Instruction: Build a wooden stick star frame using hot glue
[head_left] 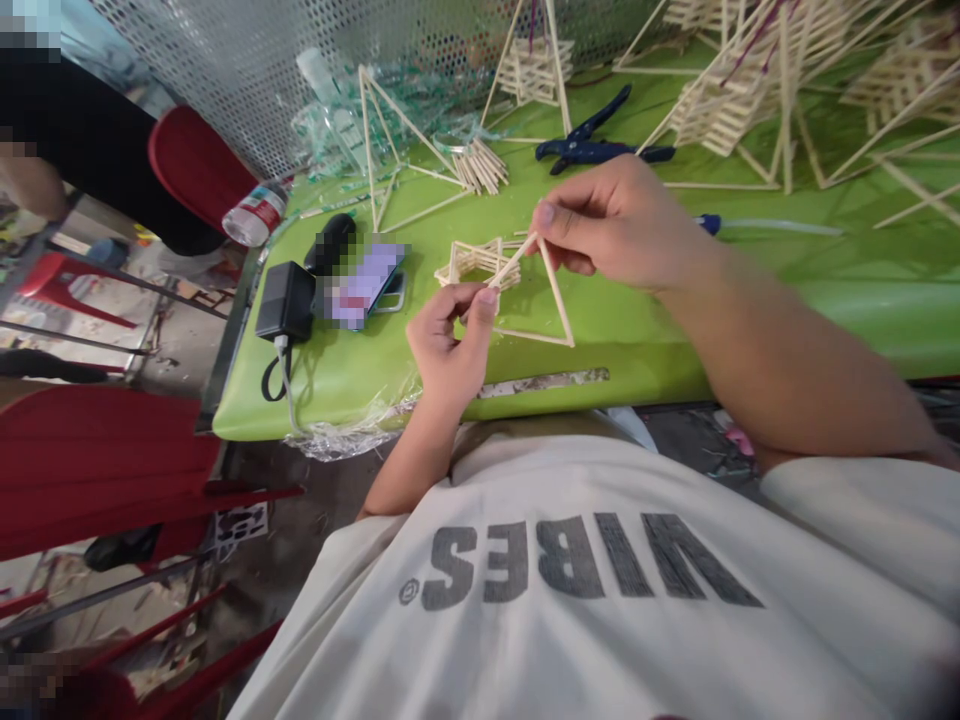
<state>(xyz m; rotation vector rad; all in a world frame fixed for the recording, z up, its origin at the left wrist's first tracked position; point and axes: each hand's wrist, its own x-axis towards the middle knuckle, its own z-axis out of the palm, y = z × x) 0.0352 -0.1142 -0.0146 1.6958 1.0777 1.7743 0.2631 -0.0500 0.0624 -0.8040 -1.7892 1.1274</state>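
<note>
Between my hands is a triangular frame of thin pale wooden sticks [556,291], held above the green table. My left hand [459,335] pinches the frame at its left corner, thumb and fingers closed on the stick. My right hand [592,225] pinches the top corner between thumb and fingertips. Just behind my left hand, a small stacked stick piece [471,262] lies on the table, partly hidden by the held frame. Farther back sit a bundle of short sticks [484,167] and dark blue cutting pliers [592,145].
Stick structures [731,105] stand at the back right. A blue-tipped tool [707,224] lies beyond my right forearm. On the left of the green table [337,385] are a phone [371,280], a black power adapter [285,300] and a plastic bottle [255,213]. Red chairs [105,460] stand left.
</note>
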